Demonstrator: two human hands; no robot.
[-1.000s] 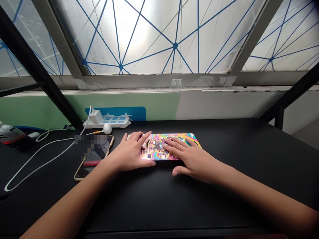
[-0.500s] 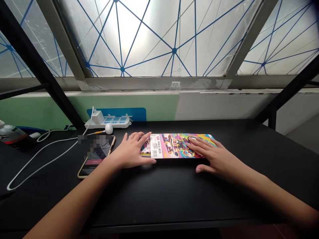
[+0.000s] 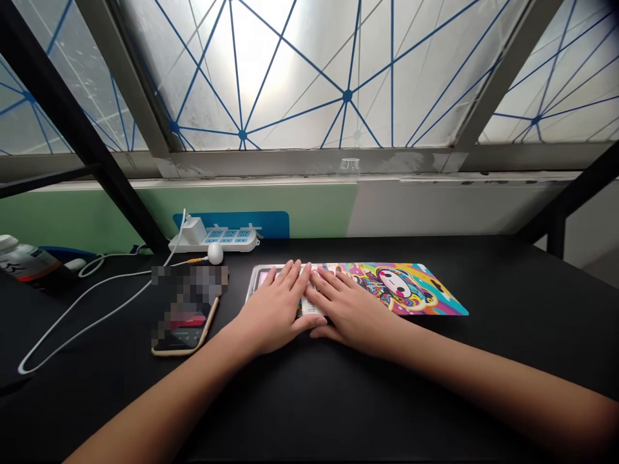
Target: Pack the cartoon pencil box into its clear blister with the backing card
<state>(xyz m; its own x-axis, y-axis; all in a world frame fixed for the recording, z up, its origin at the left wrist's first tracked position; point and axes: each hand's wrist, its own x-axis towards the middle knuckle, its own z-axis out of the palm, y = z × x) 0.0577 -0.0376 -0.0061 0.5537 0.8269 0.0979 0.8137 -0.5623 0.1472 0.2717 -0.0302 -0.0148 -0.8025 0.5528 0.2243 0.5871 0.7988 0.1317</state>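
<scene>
A colourful pencil box package (image 3: 406, 287) with a cartoon figure lies flat on the black desk, long side across my view. My left hand (image 3: 283, 296) rests palm down over its left part, fingers stretched out. Close beside it, my right hand (image 3: 348, 309) lies flat near the package's middle, its fingertips almost at the left hand's. Between the hands, a bit of the white label shows; the rest of it is hidden beneath them. A clear plastic edge of the package peeks out left of my left hand.
Left of the hands lies a phone (image 3: 193, 316) in a tan case. Behind it stand a white power strip (image 3: 229, 240) and a charger with a white cable (image 3: 91, 285). A bottle (image 3: 29, 261) is at the far left. Black metal bars (image 3: 87, 138) rise on both sides before the window.
My right hand has moved left toward my left hand, uncovering the cartoon figure on the package's right part. More of the package's left end now shows. The camera view has shifted slightly.
</scene>
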